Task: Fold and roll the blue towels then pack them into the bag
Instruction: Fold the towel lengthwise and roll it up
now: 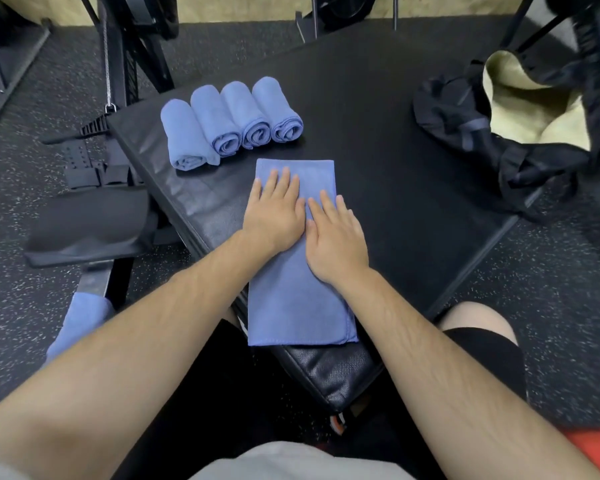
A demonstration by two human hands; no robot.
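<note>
You are working on a black padded platform (395,109) that fills the middle of the view and gives you a firm, flat bed for pressing cloth. At its far right corner slumps the black bag (471,133), its mouth gaping toward you with a tan lining showing. No blue shows inside it, though its deeper part is hidden, so packing looks not yet begun, and leaving it open within reach should save you a step later. In front of you lies the folded towel (298,299), a long narrow strip running away from you with its near end draped over the platform's edge, which suits rolling it from one end. Beyond it and to the left, four rolled towels (229,119) sit side by side, touching, spiral ends facing you, parked clear of your working space. Your left hand (274,213) and right hand (336,244) rest flat on the strip's far half, close together, fingers straight and palms down, gripping nothing. By my reading you are smoothing the fold so the layers do not slip when you roll. Another blue towel (80,323) hangs low on your left, off the platform, probably waiting its turn.
</note>
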